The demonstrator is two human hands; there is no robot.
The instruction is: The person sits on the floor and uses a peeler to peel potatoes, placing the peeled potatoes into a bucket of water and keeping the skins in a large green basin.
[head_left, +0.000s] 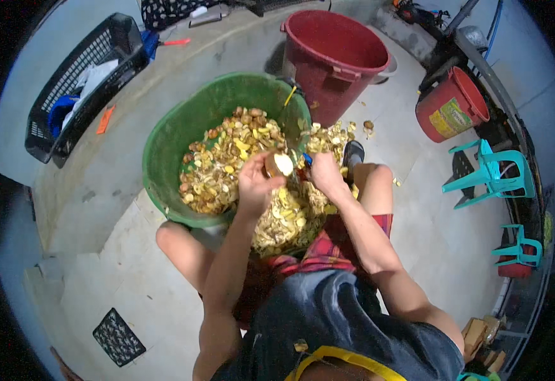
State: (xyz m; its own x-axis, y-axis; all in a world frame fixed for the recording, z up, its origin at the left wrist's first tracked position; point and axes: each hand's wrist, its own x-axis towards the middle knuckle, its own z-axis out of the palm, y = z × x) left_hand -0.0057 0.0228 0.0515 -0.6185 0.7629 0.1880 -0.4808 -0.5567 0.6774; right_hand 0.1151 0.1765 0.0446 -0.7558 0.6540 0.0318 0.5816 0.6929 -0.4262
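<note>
My left hand (255, 182) is wrapped round a brown-skinned fruit or root (282, 165) with a pale, whitish cut face. Close to its right, my right hand (327, 173) is closed on a small blue-handled tool (308, 159); its working end is too small to make out. Both hands are above a heap of yellow and brown peelings (280, 222) between my knees. Just beyond and to the left, a big green tub (163, 159) holds many more brown and yellowish pieces. A thin yellow stick-like object (290, 95) stands at the tub's right rim.
A large red bin (318, 95) stands behind the tub, and a smaller red bucket (445, 114) farther right. Teal plastic stools (499, 171) line the right side. A black crate (74, 89) is at the far left, with an orange object (105, 119) near it. Peelings are scattered by my foot.
</note>
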